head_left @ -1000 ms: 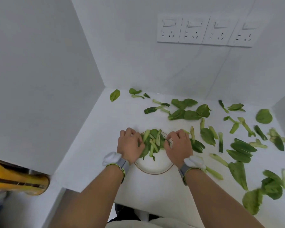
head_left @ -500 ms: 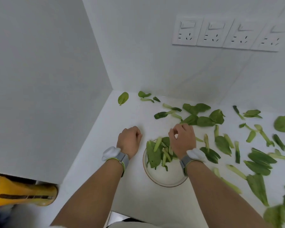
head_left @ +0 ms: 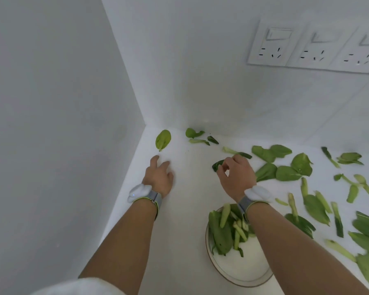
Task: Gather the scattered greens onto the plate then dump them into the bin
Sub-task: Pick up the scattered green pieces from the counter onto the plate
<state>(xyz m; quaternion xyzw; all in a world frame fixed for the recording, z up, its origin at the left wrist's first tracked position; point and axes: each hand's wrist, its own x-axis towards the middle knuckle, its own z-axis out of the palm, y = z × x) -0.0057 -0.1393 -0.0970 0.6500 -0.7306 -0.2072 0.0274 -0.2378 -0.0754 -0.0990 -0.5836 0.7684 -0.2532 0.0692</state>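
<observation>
Left hand (head_left: 160,177): my fingers lie loosely spread on the desk (head_left: 185,209), holding nothing, just short of a lone leaf (head_left: 163,139).
Right hand (head_left: 235,175): I pinch a dark leaf piece (head_left: 217,165).
Plate (head_left: 239,271): near me, holding a small pile.
Scattered greens (head_left: 285,167): mostly ungathered, spread rightward.
Bin: not visible; dumping remains.

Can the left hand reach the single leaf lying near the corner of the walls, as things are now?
Probably yes. The left hand lies open on the counter just short of the single leaf; only bare counter shows between them, and the walls leave that path free.
</observation>
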